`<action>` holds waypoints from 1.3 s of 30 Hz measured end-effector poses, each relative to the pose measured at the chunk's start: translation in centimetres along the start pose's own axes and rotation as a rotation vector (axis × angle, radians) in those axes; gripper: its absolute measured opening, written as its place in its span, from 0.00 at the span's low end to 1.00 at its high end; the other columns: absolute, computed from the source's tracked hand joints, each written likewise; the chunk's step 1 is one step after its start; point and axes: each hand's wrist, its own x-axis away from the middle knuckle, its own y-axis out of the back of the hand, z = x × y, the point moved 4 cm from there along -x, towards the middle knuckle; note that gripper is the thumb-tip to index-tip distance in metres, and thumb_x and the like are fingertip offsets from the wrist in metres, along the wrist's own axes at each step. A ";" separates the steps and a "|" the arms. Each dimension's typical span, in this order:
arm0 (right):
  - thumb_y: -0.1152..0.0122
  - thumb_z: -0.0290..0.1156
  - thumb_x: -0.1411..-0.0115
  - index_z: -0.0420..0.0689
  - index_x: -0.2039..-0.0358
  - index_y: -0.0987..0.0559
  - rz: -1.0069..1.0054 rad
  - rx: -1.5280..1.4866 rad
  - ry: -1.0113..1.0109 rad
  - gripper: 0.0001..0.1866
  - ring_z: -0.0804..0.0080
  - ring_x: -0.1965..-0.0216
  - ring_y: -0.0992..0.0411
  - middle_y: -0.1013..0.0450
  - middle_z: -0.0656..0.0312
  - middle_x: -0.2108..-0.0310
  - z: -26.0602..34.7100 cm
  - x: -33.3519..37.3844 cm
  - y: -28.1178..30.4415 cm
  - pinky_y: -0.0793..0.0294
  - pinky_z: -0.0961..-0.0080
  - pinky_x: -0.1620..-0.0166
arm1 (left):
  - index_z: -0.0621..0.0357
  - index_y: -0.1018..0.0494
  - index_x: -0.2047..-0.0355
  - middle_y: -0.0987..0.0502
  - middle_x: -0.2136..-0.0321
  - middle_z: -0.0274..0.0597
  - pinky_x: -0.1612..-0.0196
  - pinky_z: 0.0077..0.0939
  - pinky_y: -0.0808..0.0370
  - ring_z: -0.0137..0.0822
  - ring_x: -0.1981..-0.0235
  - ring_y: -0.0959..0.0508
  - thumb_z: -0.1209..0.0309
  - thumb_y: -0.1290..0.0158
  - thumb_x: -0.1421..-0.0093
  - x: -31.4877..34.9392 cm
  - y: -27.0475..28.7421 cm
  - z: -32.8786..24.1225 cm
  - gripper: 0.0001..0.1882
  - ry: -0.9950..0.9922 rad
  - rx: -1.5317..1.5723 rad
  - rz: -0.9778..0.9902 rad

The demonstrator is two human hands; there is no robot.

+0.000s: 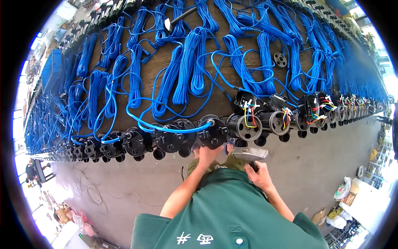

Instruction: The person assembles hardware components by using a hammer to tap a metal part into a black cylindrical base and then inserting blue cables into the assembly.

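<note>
My right hand (260, 176) is closed around the handle of a hammer with a blocky grey metal head (251, 153). The hammer is in front of my body, just off the near edge of the bench. My left hand (208, 155) reaches up against the underside of a black round end cap (212, 133), and its fingers are hidden behind that part. A thick blue cable (174, 130) enters the cap's face and curves off to the left. Right of it lies an open black cylinder (244, 127) with red, yellow and white wires showing.
Several similar black cylinders line the bench edge; those to the right (280, 123) have exposed wires. Bundled blue cables (186, 68) cover much of the brown bench top (155, 68). Another hammer (169, 25) lies at the back, and a loose black disc (280, 60) lies among the bundles.
</note>
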 end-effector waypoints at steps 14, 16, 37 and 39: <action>0.42 0.45 0.25 0.39 0.61 0.24 0.147 -0.273 -0.106 0.19 0.84 0.79 0.36 0.33 0.71 0.79 6.9 -2.4 1.3 0.36 0.81 0.76 | 0.58 0.24 0.61 0.23 0.79 0.33 0.82 0.25 0.28 0.26 0.84 0.25 0.72 0.33 0.44 0.0 -0.1 -1.9 0.13 0.014 -0.089 0.082; 0.44 0.43 0.24 0.40 0.61 0.26 0.123 -0.322 -0.086 0.17 0.84 0.80 0.37 0.33 0.71 0.78 8.2 -2.5 2.2 0.37 0.81 0.77 | 0.58 0.23 0.61 0.23 0.78 0.33 0.81 0.25 0.27 0.26 0.83 0.24 0.73 0.32 0.43 0.0 -0.1 -1.7 0.13 0.070 -0.064 0.107; 0.40 0.50 0.27 0.40 0.65 0.28 0.139 -0.304 -0.150 0.24 0.82 0.82 0.36 0.33 0.69 0.79 6.4 -2.6 0.4 0.35 0.79 0.77 | 0.57 0.19 0.62 0.18 0.71 0.34 0.69 0.25 0.25 0.27 0.72 0.21 0.64 0.30 0.42 -0.5 1.4 -7.3 0.13 0.400 0.124 0.341; 0.44 0.49 0.25 0.39 0.63 0.27 0.140 -0.336 -0.167 0.23 0.82 0.82 0.37 0.33 0.69 0.79 7.5 -2.7 0.9 0.36 0.79 0.78 | 0.56 0.20 0.53 0.16 0.59 0.37 0.55 0.30 0.21 0.31 0.58 0.18 0.64 0.31 0.41 -0.5 1.1 -6.9 0.18 0.603 0.013 0.400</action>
